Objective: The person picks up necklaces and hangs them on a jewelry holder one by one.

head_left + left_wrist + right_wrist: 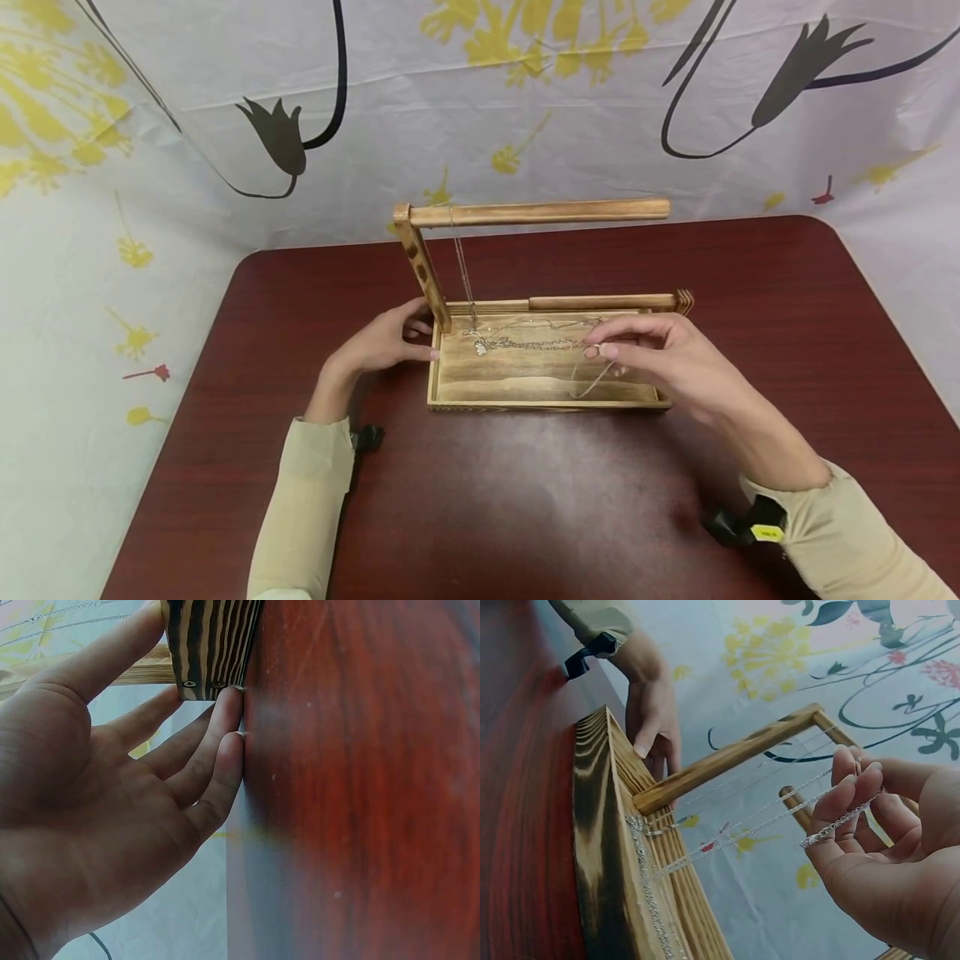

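Observation:
A wooden jewelry stand (547, 392) has a shallow tray, a left upright and a long top bar. At its left end my left hand (386, 337) holds the tray, thumb over the rim and fingers at the outer back corner. Over the tray's right part, my right hand (667, 358) pinches a thin silver chain necklace (780, 814) between thumb and fingertips. Strands of it stretch toward the tray and a short length (847, 819) crosses the fingers. Another chain necklace (461, 262) hangs from the bar near the upright. More chain (536, 344) and a small pendant (481, 347) lie in the tray.
A second, lower wooden bar (603, 302) runs along the back of the tray. The stand sits on a dark red table (510, 500). Behind it hangs a white cloth (480, 150) printed with flowers.

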Tool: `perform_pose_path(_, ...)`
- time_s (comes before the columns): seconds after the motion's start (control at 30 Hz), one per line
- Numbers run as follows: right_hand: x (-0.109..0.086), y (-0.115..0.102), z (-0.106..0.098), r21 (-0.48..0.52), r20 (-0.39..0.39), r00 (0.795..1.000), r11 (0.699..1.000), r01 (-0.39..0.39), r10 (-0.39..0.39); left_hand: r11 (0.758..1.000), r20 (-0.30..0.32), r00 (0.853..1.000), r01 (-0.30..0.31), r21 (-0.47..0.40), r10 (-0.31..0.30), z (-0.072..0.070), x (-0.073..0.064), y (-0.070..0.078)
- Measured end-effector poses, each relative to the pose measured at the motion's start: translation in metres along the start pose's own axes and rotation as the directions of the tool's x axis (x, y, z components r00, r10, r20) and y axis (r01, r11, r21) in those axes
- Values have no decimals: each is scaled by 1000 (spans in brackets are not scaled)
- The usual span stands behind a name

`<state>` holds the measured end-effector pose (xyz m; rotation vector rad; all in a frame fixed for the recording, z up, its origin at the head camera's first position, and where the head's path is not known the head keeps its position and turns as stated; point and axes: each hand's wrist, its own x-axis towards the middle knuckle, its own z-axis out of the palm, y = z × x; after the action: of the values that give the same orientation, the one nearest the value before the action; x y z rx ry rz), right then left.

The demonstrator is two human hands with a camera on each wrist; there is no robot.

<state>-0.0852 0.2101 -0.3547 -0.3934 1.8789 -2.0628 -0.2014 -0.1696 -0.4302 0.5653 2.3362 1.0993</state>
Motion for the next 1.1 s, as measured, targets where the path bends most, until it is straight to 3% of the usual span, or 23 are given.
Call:
perform_pose_path(0.5, -12, -16, -11, 30, 3, 996, 995, 91, -91, 999, 9, 1000, 26, -22, -26, -1, -2, 3)
perform_pose_path(0.77, -19, -19, -18, 94, 36, 983, 980, 173, -177, 1000, 3, 1000, -4, -2, 4, 0, 0, 1)
perform_pose_path(1.1, -26, -25, -26, 110, 1, 984, 978, 179, -180, 1000, 2, 1000, 8, 8, -8, 1, 1, 3)
